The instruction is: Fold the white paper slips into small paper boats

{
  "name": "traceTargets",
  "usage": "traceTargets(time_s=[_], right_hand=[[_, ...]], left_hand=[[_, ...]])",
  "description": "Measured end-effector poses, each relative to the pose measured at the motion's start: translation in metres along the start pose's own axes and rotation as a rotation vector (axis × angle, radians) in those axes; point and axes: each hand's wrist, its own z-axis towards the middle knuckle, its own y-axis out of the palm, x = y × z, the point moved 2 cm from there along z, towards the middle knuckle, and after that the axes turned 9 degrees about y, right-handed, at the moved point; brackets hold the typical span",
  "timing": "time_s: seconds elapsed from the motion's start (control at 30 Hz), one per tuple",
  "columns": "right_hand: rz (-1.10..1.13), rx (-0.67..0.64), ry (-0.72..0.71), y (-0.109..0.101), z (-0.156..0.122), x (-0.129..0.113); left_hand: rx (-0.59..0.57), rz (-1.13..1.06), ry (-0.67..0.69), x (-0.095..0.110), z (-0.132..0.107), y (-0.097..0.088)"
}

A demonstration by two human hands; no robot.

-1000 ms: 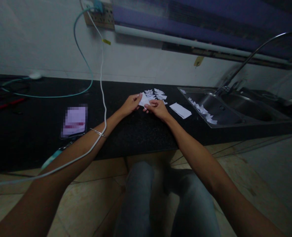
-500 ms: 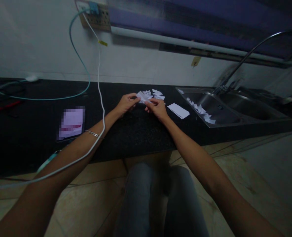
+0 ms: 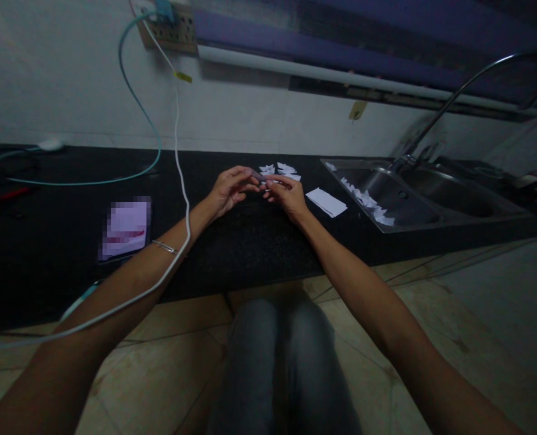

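Between my two hands, above the black counter, is a small piece of paper (image 3: pixel 258 176), tilted so that its shaded side shows. My left hand (image 3: pixel 233 188) pinches its left end with thumb and fingertips. At the other end, my right hand (image 3: pixel 286 195) grips it with its fingers closed, hiding part of it. Just behind my hands lie several folded white paper pieces (image 3: pixel 287 170). A stack of white paper slips (image 3: pixel 326 202) rests on the counter to the right of my right hand.
More folded papers (image 3: pixel 369 202) line the left rim of the steel sink (image 3: pixel 413 220), under a curved faucet (image 3: pixel 450 99). On the left lies a phone (image 3: pixel 126 228) with a blurred screen. A white cable (image 3: pixel 180 163) hangs down across my left forearm.
The paper in my hands has turned from showing its pale face to a thin, darker side. My left hand's fingers have shifted, and my knees have come closer together.
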Motion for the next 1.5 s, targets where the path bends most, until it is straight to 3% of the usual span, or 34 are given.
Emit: traceTargets(time_s=[0.37,0.6,0.9,1.5], right_hand=[[0.113,0.037,0.093,0.003,0.001,0.002],[0.114,0.074,-0.006,-0.004,0.006,0.005],[-0.065,0.087,-0.117,-0.006,0.005,0.003],[-0.091,0.174,-0.101,-0.009,0.005,0.002]], left_hand=[[0.012,0.108,-0.024,-0.003,-0.001,0.003],[0.010,0.190,0.062,-0.003,0.002,0.000],[-0.020,0.335,0.092,0.005,0.000,0.004],[0.015,0.356,0.087,0.004,0.000,0.001]])
